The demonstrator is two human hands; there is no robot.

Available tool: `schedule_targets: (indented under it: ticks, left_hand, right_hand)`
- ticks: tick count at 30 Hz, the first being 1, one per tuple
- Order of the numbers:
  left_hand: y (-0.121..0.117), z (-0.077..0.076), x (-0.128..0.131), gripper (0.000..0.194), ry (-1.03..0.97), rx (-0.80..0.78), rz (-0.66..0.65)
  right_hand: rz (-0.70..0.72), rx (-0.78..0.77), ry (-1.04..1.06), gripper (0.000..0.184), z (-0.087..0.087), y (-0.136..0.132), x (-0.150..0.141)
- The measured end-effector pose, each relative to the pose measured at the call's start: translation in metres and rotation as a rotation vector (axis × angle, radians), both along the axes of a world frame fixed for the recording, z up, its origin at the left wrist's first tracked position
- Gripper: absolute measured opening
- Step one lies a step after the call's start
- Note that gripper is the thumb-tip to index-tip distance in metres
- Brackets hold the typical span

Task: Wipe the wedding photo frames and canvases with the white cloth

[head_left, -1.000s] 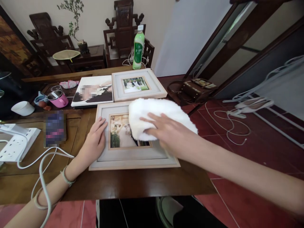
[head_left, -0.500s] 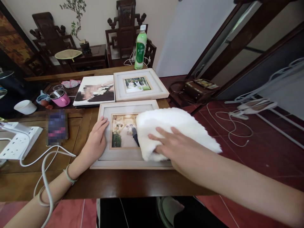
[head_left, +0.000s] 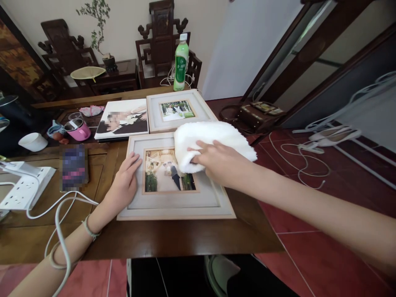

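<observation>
A light wood picture frame (head_left: 173, 207) lies flat at the table's front edge, a wedding photo under its pane. My left hand (head_left: 126, 181) grips the frame's left side, fingers over the rim. Over the upper right part of the frame, my right hand (head_left: 218, 161) presses a folded white fluffy cloth (head_left: 213, 134) with its fingers closed on it. The cloth covers that corner and sticks out past the right side. Behind it lie a second framed photo (head_left: 154, 115) and a white-edged photo panel (head_left: 108, 108).
On the left are a power strip (head_left: 29, 185) with white cables, a blurred dark packet (head_left: 74, 167), a white cup (head_left: 33, 142) and a pink mug (head_left: 78, 131). A green bottle (head_left: 181, 64) stands at the back. The table (head_left: 148, 243) ends just right of the frame.
My right hand has slid the cloth up and slightly left, away from the frame's lower right, uncovering more of the photo and that corner. My left hand stays in place.
</observation>
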State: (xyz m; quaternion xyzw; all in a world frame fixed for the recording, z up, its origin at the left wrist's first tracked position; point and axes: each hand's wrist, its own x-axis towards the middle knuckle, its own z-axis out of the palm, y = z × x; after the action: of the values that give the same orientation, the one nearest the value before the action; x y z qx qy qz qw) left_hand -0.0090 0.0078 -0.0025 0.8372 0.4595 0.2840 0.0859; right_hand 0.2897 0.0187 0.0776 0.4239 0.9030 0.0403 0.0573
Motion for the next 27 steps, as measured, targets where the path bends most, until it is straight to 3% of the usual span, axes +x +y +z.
schedule_targets:
  ticks: [5, 13, 17, 20, 27]
  left_hand:
    - [0.0, -0.002, 0.001, 0.048, 0.001, 0.012, 0.013]
    - [0.0, -0.001, 0.001, 0.051, 0.002, 0.005, 0.022]
    - [0.0, 0.001, 0.0, 0.05, 0.014, -0.006, 0.001]
    - [-0.001, 0.003, 0.0, 0.052, 0.014, -0.028, -0.008]
    - [-0.002, 0.003, -0.001, 0.051, -0.004, -0.019, -0.027]
  right_hand:
    - [0.006, -0.018, 0.026, 0.048, -0.003, 0.001, 0.004]
    - [0.105, -0.272, 0.145, 0.035, 0.005, -0.064, 0.015]
    - [0.1, -0.305, 0.122, 0.036, 0.005, -0.077, 0.015]
    - [0.028, -0.208, 0.154, 0.047, 0.005, -0.061, 0.012]
    - [-0.032, 0.013, 0.125, 0.06, -0.013, 0.017, 0.011]
